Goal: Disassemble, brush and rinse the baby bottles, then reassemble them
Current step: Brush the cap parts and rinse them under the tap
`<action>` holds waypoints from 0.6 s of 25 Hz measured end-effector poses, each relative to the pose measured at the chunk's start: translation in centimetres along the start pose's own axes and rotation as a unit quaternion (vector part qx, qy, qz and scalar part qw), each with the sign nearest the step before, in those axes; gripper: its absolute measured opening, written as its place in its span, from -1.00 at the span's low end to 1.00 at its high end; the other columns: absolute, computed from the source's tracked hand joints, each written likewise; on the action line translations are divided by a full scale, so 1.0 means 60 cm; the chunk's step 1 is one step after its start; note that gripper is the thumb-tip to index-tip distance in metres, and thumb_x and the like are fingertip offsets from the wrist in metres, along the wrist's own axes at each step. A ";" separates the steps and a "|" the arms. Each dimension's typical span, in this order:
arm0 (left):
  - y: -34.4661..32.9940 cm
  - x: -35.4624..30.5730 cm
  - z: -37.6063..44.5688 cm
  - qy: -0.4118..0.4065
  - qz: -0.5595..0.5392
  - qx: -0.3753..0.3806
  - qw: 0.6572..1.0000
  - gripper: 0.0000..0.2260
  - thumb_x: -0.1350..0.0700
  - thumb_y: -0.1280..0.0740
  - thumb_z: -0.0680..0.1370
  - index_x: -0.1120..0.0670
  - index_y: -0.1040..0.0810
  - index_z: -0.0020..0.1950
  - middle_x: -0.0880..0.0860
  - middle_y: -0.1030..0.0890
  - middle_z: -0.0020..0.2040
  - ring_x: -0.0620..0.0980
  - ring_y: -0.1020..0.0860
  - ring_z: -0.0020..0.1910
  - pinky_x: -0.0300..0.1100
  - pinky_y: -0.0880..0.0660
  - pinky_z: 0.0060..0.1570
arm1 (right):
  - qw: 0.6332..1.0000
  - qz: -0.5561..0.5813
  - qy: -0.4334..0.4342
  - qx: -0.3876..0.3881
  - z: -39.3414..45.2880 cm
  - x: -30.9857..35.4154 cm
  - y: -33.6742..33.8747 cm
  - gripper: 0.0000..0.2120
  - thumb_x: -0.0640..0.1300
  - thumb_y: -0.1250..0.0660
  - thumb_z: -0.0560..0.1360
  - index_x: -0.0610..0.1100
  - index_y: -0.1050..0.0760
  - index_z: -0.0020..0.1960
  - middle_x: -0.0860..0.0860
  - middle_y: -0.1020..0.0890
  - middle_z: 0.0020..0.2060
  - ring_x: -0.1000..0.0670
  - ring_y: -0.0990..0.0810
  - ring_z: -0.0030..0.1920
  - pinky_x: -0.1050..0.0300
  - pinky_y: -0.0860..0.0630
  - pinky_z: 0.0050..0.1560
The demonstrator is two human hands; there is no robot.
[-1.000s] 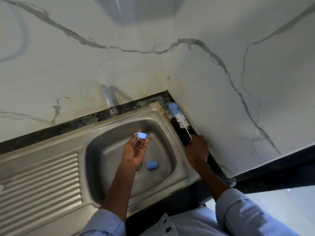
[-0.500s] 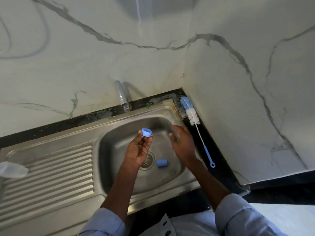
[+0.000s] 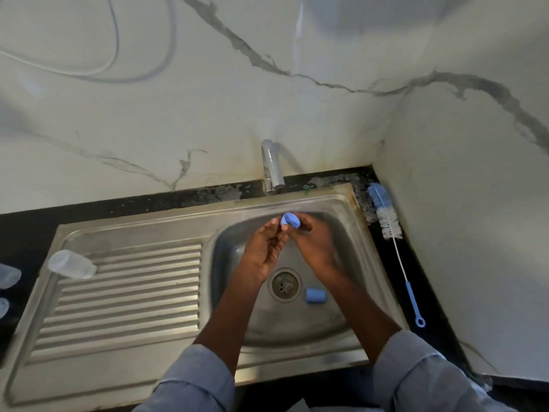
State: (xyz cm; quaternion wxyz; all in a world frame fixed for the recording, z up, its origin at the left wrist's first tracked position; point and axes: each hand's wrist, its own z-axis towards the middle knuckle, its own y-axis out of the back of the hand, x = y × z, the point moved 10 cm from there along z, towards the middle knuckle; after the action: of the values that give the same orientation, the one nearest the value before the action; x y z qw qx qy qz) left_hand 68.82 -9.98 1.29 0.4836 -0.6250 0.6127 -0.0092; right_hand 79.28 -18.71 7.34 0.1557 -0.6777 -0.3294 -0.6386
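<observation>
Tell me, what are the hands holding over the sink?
A small blue cap. The right hand pinches its side; the left hand's fingertips touch its other side.

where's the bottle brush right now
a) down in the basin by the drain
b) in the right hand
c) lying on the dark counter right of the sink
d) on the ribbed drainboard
c: the bottle brush lies untouched along the dark counter between the sink and the wall, while the right hand and left hand meet over the basin at a small blue cap.
</observation>
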 end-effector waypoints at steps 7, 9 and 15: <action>-0.018 -0.150 0.128 -0.147 0.424 -0.165 0.878 -0.79 0.12 -0.50 0.50 0.16 -0.61 0.06 0.10 -0.67 -0.03 0.09 -0.58 -0.06 -0.13 -0.48 -0.04 | 0.980 -0.178 0.068 -0.050 0.073 0.041 -0.023 -0.59 -0.39 -0.47 0.38 -0.17 -0.63 0.21 -0.08 -0.59 0.12 -0.08 -0.61 0.11 0.08 -0.53 0.19; -0.041 -0.173 0.161 -0.164 0.495 -0.170 0.836 -0.76 0.08 -0.49 0.48 0.15 -0.58 0.07 0.04 -0.62 -0.04 0.05 -0.57 -0.06 -0.15 -0.43 -0.07 | 0.981 -0.163 0.085 -0.053 0.079 0.046 -0.038 -0.60 -0.47 -0.38 0.43 -0.25 -0.59 0.24 -0.14 -0.58 0.14 -0.11 -0.61 0.13 0.04 -0.55 0.23; 0.015 -0.161 0.215 -0.115 0.443 -0.174 0.872 -0.75 0.11 -0.23 0.69 0.28 -0.58 0.10 0.27 -0.67 0.02 0.23 -0.65 -0.01 0.10 -0.60 0.06 | 0.999 -0.042 0.011 -0.031 0.091 0.014 -0.079 -0.68 -0.32 -0.43 0.55 -0.24 -0.55 0.29 -0.10 -0.67 0.11 -0.05 -0.65 0.14 0.21 -0.53 0.18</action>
State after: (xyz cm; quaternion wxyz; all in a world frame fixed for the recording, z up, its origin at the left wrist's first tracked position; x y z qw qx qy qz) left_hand 73.53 5.32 -0.51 0.3876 -0.3582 0.7573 0.3846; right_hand 80.35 -11.56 6.45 0.1114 -0.6607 -0.3359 -0.6620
